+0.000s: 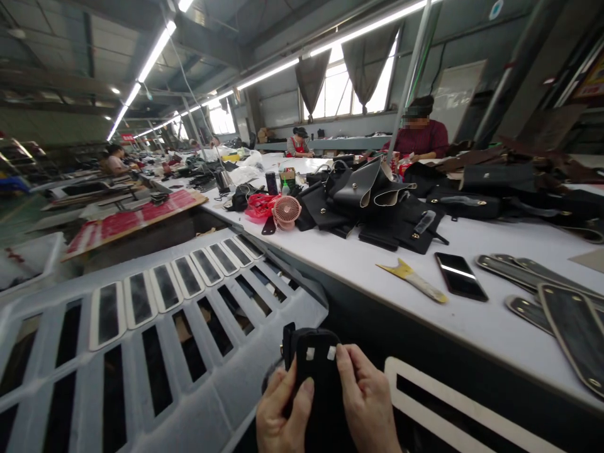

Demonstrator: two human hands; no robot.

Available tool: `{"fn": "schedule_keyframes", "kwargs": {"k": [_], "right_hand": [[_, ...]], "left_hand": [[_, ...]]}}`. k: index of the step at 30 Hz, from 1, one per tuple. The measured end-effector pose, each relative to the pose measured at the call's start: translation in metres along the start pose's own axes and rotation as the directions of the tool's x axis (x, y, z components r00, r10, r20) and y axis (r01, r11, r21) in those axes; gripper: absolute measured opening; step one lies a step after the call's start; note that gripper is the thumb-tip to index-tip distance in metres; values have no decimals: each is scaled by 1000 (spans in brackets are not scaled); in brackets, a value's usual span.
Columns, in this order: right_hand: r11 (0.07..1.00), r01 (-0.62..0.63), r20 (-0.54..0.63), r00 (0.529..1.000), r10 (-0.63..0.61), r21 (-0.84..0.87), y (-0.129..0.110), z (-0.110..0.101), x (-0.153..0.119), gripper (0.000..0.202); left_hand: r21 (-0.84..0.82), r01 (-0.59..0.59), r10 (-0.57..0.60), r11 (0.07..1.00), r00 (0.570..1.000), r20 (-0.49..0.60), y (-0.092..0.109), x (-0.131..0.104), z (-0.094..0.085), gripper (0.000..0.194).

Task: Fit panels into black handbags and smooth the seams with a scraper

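Both hands hold a black leather bag part [323, 384] with a rounded top end, low in the head view. Two small whitish patches [310, 353] sit near that end. My left hand [285, 409] grips its left side, with the thumb lying on the front. At the upper right edge, my right hand [365, 396] pinches the part beside the right-hand patch. What lies behind the part is mostly hidden, though another black piece [289, 340] shows at its left.
Left stands a grey slotted plastic rack [198, 393] bearing several white-rimmed dark panels [166, 287]. On the white table [330, 264] lie a yellow tool [415, 281], a phone [461, 277], dark leather strips [573, 333], black bags [363, 189] and a pink fan [286, 212]. Other people sit farther back.
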State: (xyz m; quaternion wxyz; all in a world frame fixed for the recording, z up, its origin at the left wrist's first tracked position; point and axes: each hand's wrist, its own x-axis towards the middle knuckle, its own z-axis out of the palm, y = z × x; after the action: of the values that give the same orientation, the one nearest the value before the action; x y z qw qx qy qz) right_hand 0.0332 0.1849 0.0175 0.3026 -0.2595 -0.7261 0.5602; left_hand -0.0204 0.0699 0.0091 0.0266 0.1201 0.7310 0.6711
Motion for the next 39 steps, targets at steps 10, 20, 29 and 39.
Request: {"fn": "schedule_keyframes", "kwargs": {"k": [10,20,29,39], "right_hand": [[1000,-15,-30,999,14,-21,6,0,0,45],[962,-167,80,985,152,218,-5,14,-19,45],[981,-129,242,966,92,144,-18,-6,6,42],[993,71,270,958,-93,90,-11,-4,-19,33]], "left_hand": [[-2,-5,5,1000,1000,-16,-5,3,7,42],[-325,285,-282,902,958,55,-4,9,0,56],[-371,231,-216,900,973,81,-1,12,7,55],[-238,140,-111,961,985,133,1,25,-9,39]]}}
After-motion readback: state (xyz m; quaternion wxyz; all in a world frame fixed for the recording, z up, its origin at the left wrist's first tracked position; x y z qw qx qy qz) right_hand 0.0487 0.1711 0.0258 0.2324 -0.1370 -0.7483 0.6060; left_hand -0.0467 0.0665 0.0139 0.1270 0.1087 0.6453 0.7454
